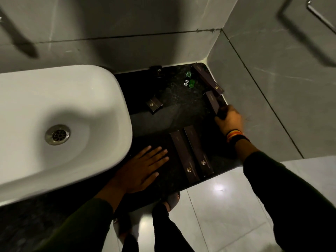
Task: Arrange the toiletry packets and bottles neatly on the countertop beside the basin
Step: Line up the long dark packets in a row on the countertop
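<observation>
Nearest us, our left hand (145,167) lies flat and open on the countertop (174,104), holding nothing. Just right of it, two long packets (192,153) lie parallel, long axes up-frame. Our right hand (229,119) is clamped on another long packet (213,101) at centre right, against the wall, its axis similarly angled. Small packet (154,104) and green bottles (190,80) sit beyond, upper centre; the right hand is nearer them.

countertop (181,110): dark speckled stone | on it: long packets (190,153), small packets (154,104), green bottles (190,80)
</observation>
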Demonstrator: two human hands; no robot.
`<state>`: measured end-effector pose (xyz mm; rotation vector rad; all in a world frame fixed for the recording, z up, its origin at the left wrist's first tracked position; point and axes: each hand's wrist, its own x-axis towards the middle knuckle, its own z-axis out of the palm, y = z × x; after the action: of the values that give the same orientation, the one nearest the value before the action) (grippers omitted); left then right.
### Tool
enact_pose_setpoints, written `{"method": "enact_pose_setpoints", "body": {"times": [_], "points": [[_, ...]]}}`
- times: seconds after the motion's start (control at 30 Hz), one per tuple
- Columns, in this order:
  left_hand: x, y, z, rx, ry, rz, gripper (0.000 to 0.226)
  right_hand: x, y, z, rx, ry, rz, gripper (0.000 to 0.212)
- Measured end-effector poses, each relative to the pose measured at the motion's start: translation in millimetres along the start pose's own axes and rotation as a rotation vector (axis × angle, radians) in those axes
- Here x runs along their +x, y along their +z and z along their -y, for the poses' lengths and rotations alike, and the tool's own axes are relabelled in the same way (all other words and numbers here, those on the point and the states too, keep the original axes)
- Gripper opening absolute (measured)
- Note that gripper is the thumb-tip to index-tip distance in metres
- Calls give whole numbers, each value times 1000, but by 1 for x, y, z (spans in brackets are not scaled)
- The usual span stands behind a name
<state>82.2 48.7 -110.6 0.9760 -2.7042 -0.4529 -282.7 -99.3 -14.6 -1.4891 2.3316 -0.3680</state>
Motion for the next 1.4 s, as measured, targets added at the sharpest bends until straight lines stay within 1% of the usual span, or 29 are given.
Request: {"method": "enact_pose_setpoints", "body": {"times": [0.1,0.17,0.3,0.5,0.6,0.73,0.9,1.03,1.17,1.23,1.3,1.4], "points": [[2,-2,-1,28,-7,6,63,-46,0,-9,138,-36,-15,41],[2,-2,-2,49,-11,24,64,-76,1,-16,170,-54,-20,40],[1,-4,-2,34,-22,55,65,-120,8,-30,182,-15,24,41],[1,-5,-3,44,-19,60,65,-142,15,-42,167,67,55,53],[1,-5,-2,50,-22,66,65,-140,10,-40,192,39,-3,54],[1,-2,-1,33,-29,56,64,-110,-2,-33,212,-1,-92,43],[1,2,1,1,-9,19,63,-38,-18,-6,218,-43,-85,34],[0,2,0,-17,-19,19,63,24,-14,16,130,-118,-13,43],[2,-1,-2,-9,-38,21,65,79,-2,32,-97,-270,133,66],[2,-1,-3,2,-35,25,66,102,7,34,-203,-310,186,71],[3,-1,-2,-11,-37,38,66,114,13,38,-239,-307,205,70],[2,0,-1,-12,-39,46,66,116,14,43,-261,-290,102,53]]}}
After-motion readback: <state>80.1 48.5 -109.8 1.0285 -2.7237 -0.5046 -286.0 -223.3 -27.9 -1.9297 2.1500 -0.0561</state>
